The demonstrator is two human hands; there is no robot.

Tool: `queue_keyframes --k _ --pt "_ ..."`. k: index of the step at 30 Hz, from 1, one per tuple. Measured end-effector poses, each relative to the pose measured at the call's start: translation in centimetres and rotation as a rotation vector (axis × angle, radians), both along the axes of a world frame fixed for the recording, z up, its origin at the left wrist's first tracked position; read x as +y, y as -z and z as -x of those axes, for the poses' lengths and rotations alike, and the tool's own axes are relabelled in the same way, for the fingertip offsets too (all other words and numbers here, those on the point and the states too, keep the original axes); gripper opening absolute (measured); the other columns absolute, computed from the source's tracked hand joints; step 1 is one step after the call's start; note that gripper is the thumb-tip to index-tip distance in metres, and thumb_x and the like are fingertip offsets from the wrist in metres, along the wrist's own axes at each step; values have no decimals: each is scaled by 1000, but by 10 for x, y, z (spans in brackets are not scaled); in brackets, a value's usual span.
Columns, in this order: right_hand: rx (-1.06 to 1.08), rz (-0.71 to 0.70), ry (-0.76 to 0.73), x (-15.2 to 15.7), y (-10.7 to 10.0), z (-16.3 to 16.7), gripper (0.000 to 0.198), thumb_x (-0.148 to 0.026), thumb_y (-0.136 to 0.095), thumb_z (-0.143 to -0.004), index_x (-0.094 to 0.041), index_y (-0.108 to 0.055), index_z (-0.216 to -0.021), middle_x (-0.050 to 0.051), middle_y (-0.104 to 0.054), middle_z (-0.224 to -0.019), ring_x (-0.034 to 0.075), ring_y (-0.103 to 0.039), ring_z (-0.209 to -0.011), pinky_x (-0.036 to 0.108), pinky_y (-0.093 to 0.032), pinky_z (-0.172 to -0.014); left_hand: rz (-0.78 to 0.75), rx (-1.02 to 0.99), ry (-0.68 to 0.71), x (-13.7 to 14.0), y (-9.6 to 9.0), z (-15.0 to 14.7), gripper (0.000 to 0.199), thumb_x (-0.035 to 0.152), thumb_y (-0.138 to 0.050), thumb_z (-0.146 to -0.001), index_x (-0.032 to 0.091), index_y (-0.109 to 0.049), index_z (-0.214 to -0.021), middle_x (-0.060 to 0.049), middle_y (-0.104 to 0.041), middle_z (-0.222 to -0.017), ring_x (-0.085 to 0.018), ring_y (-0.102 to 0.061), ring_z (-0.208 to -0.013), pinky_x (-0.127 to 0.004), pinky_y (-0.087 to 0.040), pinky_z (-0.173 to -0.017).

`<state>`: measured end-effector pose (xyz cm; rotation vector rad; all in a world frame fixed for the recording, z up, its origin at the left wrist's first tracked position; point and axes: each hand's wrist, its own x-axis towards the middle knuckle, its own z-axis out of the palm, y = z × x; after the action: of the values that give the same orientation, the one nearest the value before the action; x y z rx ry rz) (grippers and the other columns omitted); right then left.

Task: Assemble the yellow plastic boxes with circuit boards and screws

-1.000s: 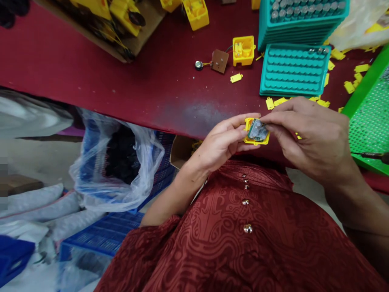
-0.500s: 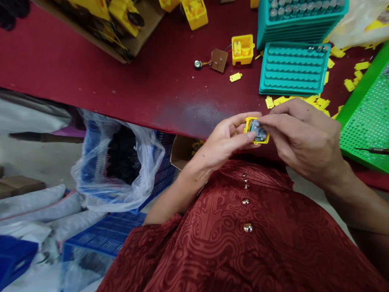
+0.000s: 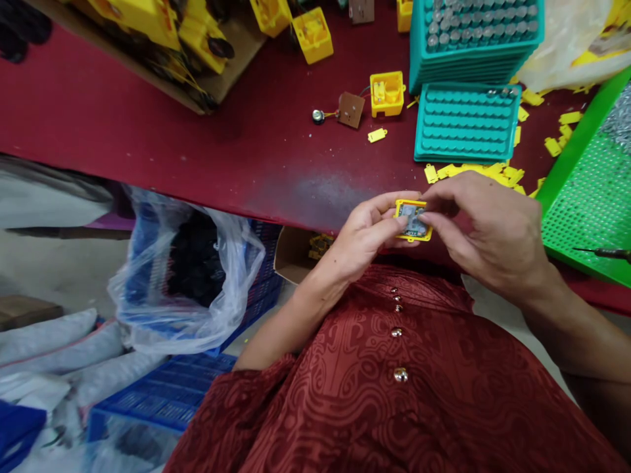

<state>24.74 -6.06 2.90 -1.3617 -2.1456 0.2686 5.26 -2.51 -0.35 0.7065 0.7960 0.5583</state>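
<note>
My left hand [image 3: 367,226] is closed on a small yellow plastic case [image 3: 428,235], thumb across its near-left side and fingers behind it. Inside the case sits a grey, clear-looking piece [image 3: 410,222] over what looks like a green circuit board. At the case's right side is my right hand [image 3: 486,226], its thumb tip on the grey piece and its index finger bent at the upper right corner. The tips of its other fingers are hidden. Case and hands are just in front of the table edge, above my lap.
On the red table [image 3: 236,144] lie an open yellow box [image 3: 387,95] wired to a brown board [image 3: 351,110], a teal tray [image 3: 466,125], stacked teal trays [image 3: 473,62], yellow tabs [image 3: 493,172] and a green perforated basket [image 3: 582,203] with a screwdriver [image 3: 606,253]. A bag-lined blue crate [image 3: 246,276] stands lower left.
The right thumb and index finger have moved apart from their pinch over the case, and more of the grey piece shows. The case is tilted slightly differently. The view has shifted a little.
</note>
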Motion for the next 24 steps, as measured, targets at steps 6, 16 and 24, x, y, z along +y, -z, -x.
queue_keyframes --k 6,16,24 --pt "264 126 91 6 5 -1 11 -20 -75 -91 -19 -64 -88 2 -66 -87 13 -62 -78 25 -49 -66 -92 23 -39 -4 2 -2 41 36 -82 -89 17 -73 -125 -8 -83 -113 -19 -79 -94 -29 -67 -84" --pt "660 464 135 13 25 -2 33 -40 -83 -86 -19 -57 -82 -1 -62 -78 8 -51 -65 21 -45 -57 -145 28 -3 -5 4 -4 43 35 -87 -83 19 -73 -121 -6 -83 -109 -19 -80 -93 -29 -66 -82" --pt "342 240 304 -65 -57 -12 42 -62 -77 -95 -22 -70 -108 7 -70 -98 20 -69 -101 32 -60 -84 -84 22 -23 11 9 -14 51 34 -83 -82 17 -69 -128 -11 -85 -112 -24 -83 -96 -30 -67 -78"
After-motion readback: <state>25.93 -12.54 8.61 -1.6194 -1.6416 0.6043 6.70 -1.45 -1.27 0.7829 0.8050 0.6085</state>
